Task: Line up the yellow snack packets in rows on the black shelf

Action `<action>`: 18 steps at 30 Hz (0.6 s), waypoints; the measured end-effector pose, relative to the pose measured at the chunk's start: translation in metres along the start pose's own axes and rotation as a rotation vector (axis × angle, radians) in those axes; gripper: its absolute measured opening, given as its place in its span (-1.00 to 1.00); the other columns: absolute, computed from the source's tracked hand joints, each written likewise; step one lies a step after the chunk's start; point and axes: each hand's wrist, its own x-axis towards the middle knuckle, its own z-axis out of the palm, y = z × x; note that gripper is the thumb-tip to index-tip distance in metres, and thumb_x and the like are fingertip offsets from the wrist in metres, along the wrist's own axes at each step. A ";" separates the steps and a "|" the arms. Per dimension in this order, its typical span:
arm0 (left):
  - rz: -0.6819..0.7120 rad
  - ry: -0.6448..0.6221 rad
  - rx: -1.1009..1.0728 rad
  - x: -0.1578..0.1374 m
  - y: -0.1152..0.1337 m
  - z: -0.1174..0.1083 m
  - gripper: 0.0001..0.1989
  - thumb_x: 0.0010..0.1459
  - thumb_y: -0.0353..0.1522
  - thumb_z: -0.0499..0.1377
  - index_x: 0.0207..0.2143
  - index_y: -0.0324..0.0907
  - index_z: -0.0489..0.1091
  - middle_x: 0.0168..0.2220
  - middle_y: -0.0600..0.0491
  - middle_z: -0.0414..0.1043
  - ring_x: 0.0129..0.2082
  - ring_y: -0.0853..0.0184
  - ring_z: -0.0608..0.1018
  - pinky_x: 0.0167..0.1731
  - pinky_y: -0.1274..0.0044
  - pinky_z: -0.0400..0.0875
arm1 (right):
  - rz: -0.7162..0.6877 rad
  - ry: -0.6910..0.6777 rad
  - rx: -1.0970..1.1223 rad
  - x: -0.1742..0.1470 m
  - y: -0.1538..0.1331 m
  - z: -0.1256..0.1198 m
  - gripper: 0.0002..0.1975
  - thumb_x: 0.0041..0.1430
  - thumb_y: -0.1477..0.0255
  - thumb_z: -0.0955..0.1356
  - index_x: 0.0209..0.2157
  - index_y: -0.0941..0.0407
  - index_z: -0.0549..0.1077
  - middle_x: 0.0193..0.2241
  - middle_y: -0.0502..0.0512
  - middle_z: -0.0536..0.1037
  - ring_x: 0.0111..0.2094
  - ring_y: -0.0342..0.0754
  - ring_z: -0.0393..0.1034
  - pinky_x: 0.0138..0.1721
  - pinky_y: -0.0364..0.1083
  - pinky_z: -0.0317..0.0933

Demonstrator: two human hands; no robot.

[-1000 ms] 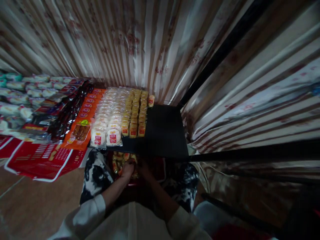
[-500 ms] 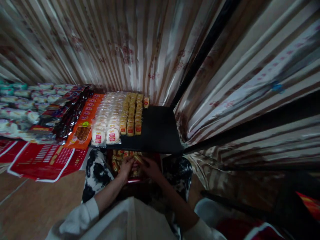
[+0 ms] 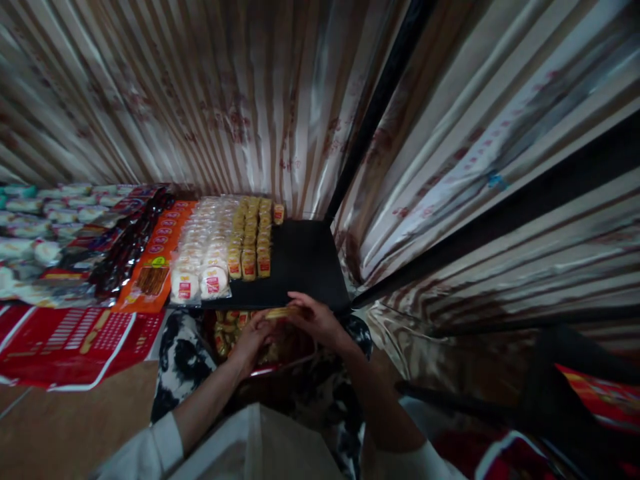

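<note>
Both hands meet above my lap, in front of the table's near edge. My left hand [image 3: 251, 341] has its fingers closed on one end of some gold-wrapped snack packs [image 3: 281, 312]. At the other end, my right hand [image 3: 320, 323] grips the same packs between thumb and fingers; how many there are is too dim to count. Under the hands, a red container [image 3: 265, 371] on my lap holds loose gold packs [image 3: 223, 341], partly hidden by my left hand. On the black table [image 3: 305, 260], matching gold packs [image 3: 249, 243] stand in 3 rows, with a single pack [image 3: 279, 213] at the far right end.
Left of the gold rows lie clear-wrapped white round snacks [image 3: 200, 250], an orange packet [image 3: 150, 267], dark shiny packets [image 3: 125, 247] and white wrapped packs [image 3: 35, 227]. A red bag [image 3: 75, 343] hangs at the front left. Black poles [image 3: 370, 107] and striped curtains [image 3: 240, 93] enclose the table.
My right hand has risen toward the table edge, lifting the gold packs into clearer view above the container. The camera view has shifted slightly, moving the table left and down in the picture.
</note>
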 end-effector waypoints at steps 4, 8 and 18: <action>0.029 -0.015 -0.007 -0.001 0.008 0.013 -0.58 -0.17 -0.22 0.30 -0.24 -0.22 0.34 -0.38 0.03 0.49 -0.40 0.34 0.52 -0.38 0.54 0.38 | 0.045 0.084 0.251 0.008 0.000 -0.004 -0.51 -0.03 0.30 0.39 -0.02 0.09 0.34 -0.23 0.04 0.52 -0.23 -0.09 0.43 -0.17 -0.09 0.31; 0.026 0.006 -0.040 0.007 0.010 0.025 -0.63 -0.12 -0.27 0.29 -0.25 -0.24 0.32 -0.41 0.02 0.49 -0.44 0.35 0.53 -0.43 0.56 0.39 | 0.094 0.206 0.388 0.016 0.003 -0.003 -0.51 -0.11 0.29 0.43 -0.09 0.10 0.40 -0.21 0.07 0.53 -0.21 -0.07 0.43 -0.15 -0.08 0.31; -0.046 0.068 -0.161 0.042 0.015 0.060 -0.75 0.04 -0.34 0.19 -0.22 -0.21 0.26 -0.43 0.02 0.50 -0.45 0.35 0.56 -0.40 0.54 0.43 | 0.151 0.425 0.568 0.042 0.017 0.001 -0.47 -0.12 0.21 0.42 -0.09 0.14 0.34 -0.31 0.09 0.56 -0.33 -0.04 0.45 -0.28 -0.08 0.33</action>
